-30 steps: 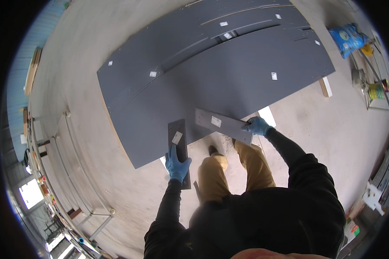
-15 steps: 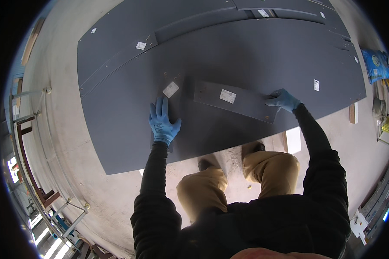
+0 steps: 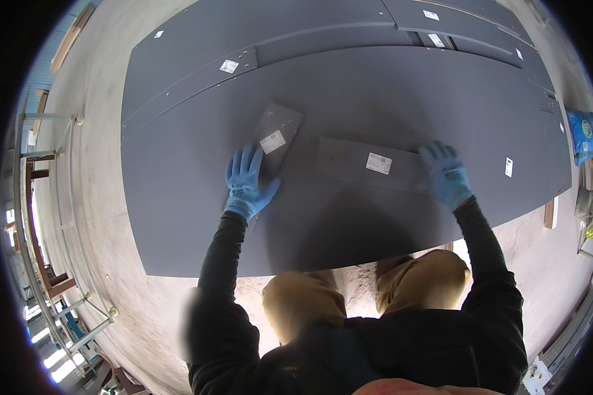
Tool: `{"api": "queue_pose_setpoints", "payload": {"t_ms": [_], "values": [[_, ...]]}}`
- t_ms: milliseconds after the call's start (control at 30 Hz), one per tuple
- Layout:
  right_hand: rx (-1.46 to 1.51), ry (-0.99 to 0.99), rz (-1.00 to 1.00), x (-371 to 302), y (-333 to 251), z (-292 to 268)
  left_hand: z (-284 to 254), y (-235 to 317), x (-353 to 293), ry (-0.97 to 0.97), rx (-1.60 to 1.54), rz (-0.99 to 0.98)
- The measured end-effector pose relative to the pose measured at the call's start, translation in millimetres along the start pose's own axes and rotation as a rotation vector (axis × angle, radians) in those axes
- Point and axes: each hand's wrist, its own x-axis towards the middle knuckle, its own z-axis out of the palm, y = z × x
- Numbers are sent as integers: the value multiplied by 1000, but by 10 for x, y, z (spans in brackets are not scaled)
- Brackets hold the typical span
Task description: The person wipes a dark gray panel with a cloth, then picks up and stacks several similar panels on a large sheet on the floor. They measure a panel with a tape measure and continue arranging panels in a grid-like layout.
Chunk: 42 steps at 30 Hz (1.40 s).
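Two short dark grey boards lie on a large grey panel (image 3: pixel 197 191) in front of me. My left hand (image 3: pixel 246 184), in a blue glove, rests with fingers spread on the lower part of the left board (image 3: pixel 284 125), which tilts up to the right. That board has several drilled holes near its far end and a white label. My right hand (image 3: pixel 447 174), gloved alike and slightly blurred, lies with fingers stretched over the right end of the second board (image 3: pixel 352 172). This one lies nearly crosswise, with a white label and small holes at its left end.
More grey panels (image 3: pixel 323 39) with white labels are stacked along the far side. A metal frame rack (image 3: pixel 66 204) stands at the left. To the right are a blue bag (image 3: pixel 586 137) and a wooden block (image 3: pixel 551 212) by the panel's edge.
My right hand has gone from gripping the right board's end to lying flat over it. That board has turned closer to crosswise. The left board has tilted, its far end now further right.
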Motion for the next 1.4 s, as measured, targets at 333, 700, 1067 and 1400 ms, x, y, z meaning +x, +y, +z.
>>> {"api": "queue_pose_setpoints", "payload": {"t_ms": [333,700,1067,1400], "values": [[179,-161,-141,591,-474,55,328,156,228,112,93,-72],[33,89,-136,3213,-141,-362,341,120,263,144,46,-77],[-297,-23,-244,4348,-751,-214,313,87,293,129,-23,-94],[-236,56,-192,4515,-1101,68,335,71,291,133,-49,-94]]}}
